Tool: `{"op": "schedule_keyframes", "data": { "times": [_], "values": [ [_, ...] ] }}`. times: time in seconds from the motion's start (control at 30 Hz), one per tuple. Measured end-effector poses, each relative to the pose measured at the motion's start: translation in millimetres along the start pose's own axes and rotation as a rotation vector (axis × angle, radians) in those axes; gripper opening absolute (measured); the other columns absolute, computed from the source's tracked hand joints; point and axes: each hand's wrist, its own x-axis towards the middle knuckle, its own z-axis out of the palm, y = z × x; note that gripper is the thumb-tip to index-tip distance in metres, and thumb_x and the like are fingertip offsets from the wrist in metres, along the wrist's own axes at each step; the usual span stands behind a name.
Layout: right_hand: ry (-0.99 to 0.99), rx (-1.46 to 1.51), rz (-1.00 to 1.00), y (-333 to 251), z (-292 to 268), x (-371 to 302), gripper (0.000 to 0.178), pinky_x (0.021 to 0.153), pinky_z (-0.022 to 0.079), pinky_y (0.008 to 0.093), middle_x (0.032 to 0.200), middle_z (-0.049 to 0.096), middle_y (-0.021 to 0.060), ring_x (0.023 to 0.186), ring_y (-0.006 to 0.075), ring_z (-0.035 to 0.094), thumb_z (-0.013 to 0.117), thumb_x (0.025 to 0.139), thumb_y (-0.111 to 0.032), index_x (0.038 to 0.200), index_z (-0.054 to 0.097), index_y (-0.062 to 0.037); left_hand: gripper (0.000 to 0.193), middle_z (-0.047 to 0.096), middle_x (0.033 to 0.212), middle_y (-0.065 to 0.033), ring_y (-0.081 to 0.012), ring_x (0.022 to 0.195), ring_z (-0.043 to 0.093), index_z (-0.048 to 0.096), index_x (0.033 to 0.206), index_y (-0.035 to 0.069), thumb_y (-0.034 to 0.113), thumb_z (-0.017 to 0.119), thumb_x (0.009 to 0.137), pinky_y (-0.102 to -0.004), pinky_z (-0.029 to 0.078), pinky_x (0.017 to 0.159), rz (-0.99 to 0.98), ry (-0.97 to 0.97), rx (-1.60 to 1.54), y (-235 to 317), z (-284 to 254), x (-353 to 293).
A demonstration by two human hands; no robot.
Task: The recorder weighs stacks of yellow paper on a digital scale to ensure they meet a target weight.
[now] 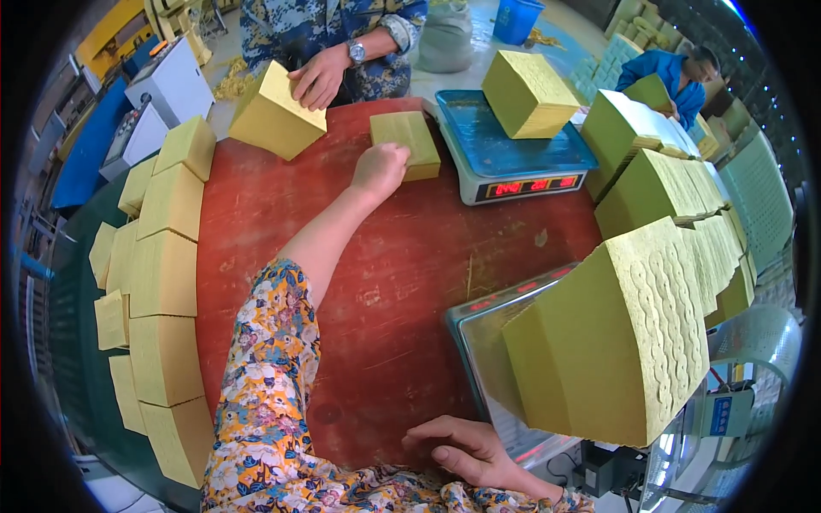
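Note:
My left arm reaches across the red table [368,316], and my left hand [380,173] is closed at the near left corner of a small stack of yellow paper [415,137]. Its fingertips are hidden against the stack. Low by the table's near edge, my right hand [466,451] is empty, fingers loosely stretched and thumb apart. Beside it stands a metal-topped scale [492,368] bearing a tall stack of embossed yellow paper [590,342]. Beyond my left hand, a blue-topped scale [513,162] with a lit red display carries another yellow stack [530,90].
Across the table a person in camouflage [338,51] rests a hand on a tilted yellow block [278,111]. More yellow blocks [167,274] line the left edge. Tall paper stacks [658,184] crowd the right. A person in blue [671,77] handles paper at far right.

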Motion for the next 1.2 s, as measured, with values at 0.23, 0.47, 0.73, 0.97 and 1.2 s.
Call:
{"op": "schedule_keyframes", "data": {
  "times": [0.23, 0.47, 0.73, 0.97, 1.2],
  "values": [
    [0.041, -0.029, -0.013, 4.8, -1.4, -6.3, 0.034, 0.091, 0.049, 0.0314, 0.113, 0.067, 0.0107, 0.106, 0.0197, 0.063, 0.055, 0.1, -0.024, 0.124, 0.06, -0.0004, 0.006, 0.063, 0.078, -0.0131, -0.0331, 0.077, 0.064, 0.061, 0.076, 0.005, 0.007, 0.064, 0.079, -0.0441, 0.053, 0.07, 0.149, 0.031, 0.033, -3.5, -0.9, 3.0],
    [0.049, -0.008, -0.021, 5.6, -2.3, -5.4, 0.031, 0.092, 0.049, 0.0326, 0.113, 0.067, 0.0114, 0.106, 0.0204, 0.064, 0.055, 0.1, -0.02, 0.124, 0.059, 0.0, 0.009, 0.062, 0.075, -0.0138, -0.0336, 0.074, 0.064, 0.062, 0.073, 0.006, 0.007, 0.059, 0.082, -0.044, 0.054, 0.067, 0.167, 0.008, 0.06, -5.4, -3.0, 7.3],
    [0.059, -0.043, -0.032, 7.2, -2.8, -4.7, 0.03, 0.092, 0.049, 0.0324, 0.113, 0.067, 0.0114, 0.106, 0.0205, 0.063, 0.055, 0.099, -0.018, 0.123, 0.06, 0.0, 0.005, 0.062, 0.081, -0.0136, -0.0301, 0.083, 0.064, 0.061, 0.076, 0.005, 0.004, 0.057, 0.079, -0.0404, 0.055, 0.07, 0.311, 0.01, 0.187, 2.0, -6.5, 6.6],
    [0.09, -0.066, -0.003, 15.3, -0.2, -15.7, 0.037, 0.098, 0.047, 0.0332, 0.119, 0.064, 0.0132, 0.113, 0.0211, 0.061, 0.051, 0.102, -0.02, 0.132, 0.052, 0.0001, 0.002, 0.064, 0.084, -0.0111, -0.0295, 0.08, 0.064, 0.061, 0.081, 0.004, 0.006, 0.062, 0.08, -0.0382, 0.054, 0.07, 0.198, 0.151, 0.031, 31.6, -54.7, -35.8],
    [0.345, 0.741, 0.209, 64.8, 21.7, 23.6, 0.057, 0.099, 0.048, 0.0431, 0.146, 0.04, 0.0191, 0.122, 0.0336, 0.055, 0.046, 0.104, -0.026, 0.15, 0.026, 0.0014, 0.015, 0.067, 0.102, -0.0147, -0.0322, 0.092, 0.066, 0.063, 0.092, 0.0, 0.001, 0.067, 0.078, -0.0407, 0.055, 0.081, -0.008, 0.085, -0.17, 134.8, -171.3, -210.4]
  ]
}}
